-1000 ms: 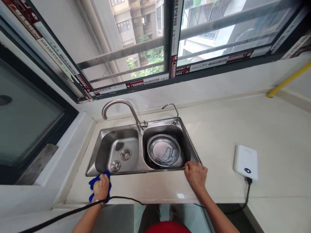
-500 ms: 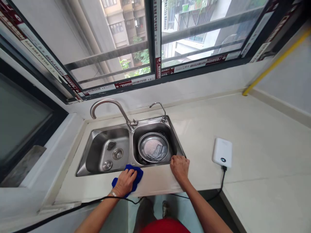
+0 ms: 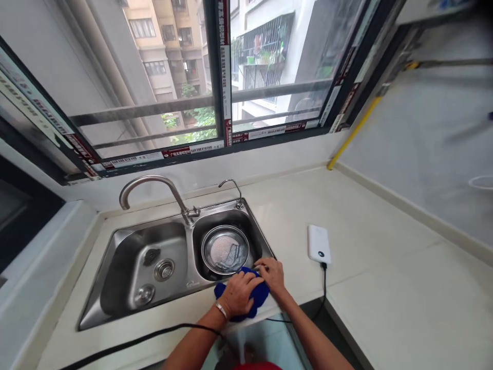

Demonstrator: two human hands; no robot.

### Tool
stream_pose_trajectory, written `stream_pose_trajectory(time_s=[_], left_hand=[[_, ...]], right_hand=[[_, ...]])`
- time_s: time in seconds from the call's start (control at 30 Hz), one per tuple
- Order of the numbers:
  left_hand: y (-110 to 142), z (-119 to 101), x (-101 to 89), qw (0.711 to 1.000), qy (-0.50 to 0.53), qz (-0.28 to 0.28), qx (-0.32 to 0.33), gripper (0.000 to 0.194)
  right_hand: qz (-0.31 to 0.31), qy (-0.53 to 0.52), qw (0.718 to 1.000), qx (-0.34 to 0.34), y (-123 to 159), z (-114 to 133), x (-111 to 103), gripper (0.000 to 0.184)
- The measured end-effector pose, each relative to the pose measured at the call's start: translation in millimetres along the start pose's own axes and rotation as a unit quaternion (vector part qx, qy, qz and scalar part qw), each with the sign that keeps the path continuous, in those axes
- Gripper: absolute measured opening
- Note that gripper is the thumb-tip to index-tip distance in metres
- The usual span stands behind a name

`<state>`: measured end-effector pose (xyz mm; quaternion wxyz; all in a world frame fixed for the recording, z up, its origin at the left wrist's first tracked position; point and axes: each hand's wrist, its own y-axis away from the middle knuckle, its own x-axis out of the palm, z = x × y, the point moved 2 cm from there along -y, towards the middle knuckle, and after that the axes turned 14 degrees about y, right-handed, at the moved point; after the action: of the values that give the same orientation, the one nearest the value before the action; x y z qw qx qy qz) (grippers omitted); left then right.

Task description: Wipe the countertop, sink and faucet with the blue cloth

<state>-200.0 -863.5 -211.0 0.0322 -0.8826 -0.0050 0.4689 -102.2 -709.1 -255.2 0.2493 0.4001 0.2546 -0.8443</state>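
Observation:
My left hand (image 3: 239, 294) presses a blue cloth (image 3: 257, 298) flat on the counter strip in front of the double steel sink (image 3: 127, 288), below the right basin. My right hand (image 3: 271, 273) lies right beside it, fingers bent over the sink's front rim and touching the cloth's edge. A round metal strainer basket (image 3: 225, 250) with a grey rag in it sits in the right basin. The left basin holds a drain and a dark stopper.
A white power bank (image 3: 318, 243) lies on the pale counter (image 3: 377, 267) right of the sink, its black cable running over the counter edge. Another black cable crosses my left forearm. A tall tap (image 3: 152, 186) and a small tap (image 3: 231, 186) stand behind the basins, under the window.
My left hand has slid the blue cloth rightward along the sink's front edge, from the left corner to beside my right hand. The view has turned right.

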Motion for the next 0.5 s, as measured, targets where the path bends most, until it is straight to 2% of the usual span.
stream_pose_trajectory(time_s=[0.1,0.17,0.23,0.3,0.37,0.43,0.5], left_hand=[[3.2,7.2,-2.0,0.986,0.161,-0.045,-0.021,0.094],[13.2,17.5,-5.0,0.968,0.244,-0.050,-0.032,0.103],[24.7,27.7,-8.4,0.945,0.320,-0.053,-0.044,0.103],[37.1,35.2,-10.9,0.918,0.388,-0.059,-0.051,0.096],[52.4,41.8,-11.2,0.897,0.429,-0.089,-0.063,0.080],[74.0,51.5,-9.1,0.894,0.404,-0.167,-0.097,0.058],[102.3,64.6,-5.6,0.908,0.286,-0.272,-0.139,0.042]], right_hand=[[-0.013,-0.123,0.990,0.062,2.5,-5.1,-14.2,0.036],[-0.032,-0.128,0.987,0.087,12.6,2.4,-19.6,0.040],[-0.055,-0.088,0.993,0.048,29.3,19.1,-19.2,0.041],[-0.063,-0.039,0.996,-0.041,48.6,39.6,-13.9,0.042],[-0.044,0.012,0.992,-0.117,64.1,57.3,-7.5,0.043],[0.001,0.061,0.988,-0.144,70.9,69.3,-4.1,0.046],[0.055,0.098,0.984,-0.135,69.6,77.2,-4.2,0.053]])
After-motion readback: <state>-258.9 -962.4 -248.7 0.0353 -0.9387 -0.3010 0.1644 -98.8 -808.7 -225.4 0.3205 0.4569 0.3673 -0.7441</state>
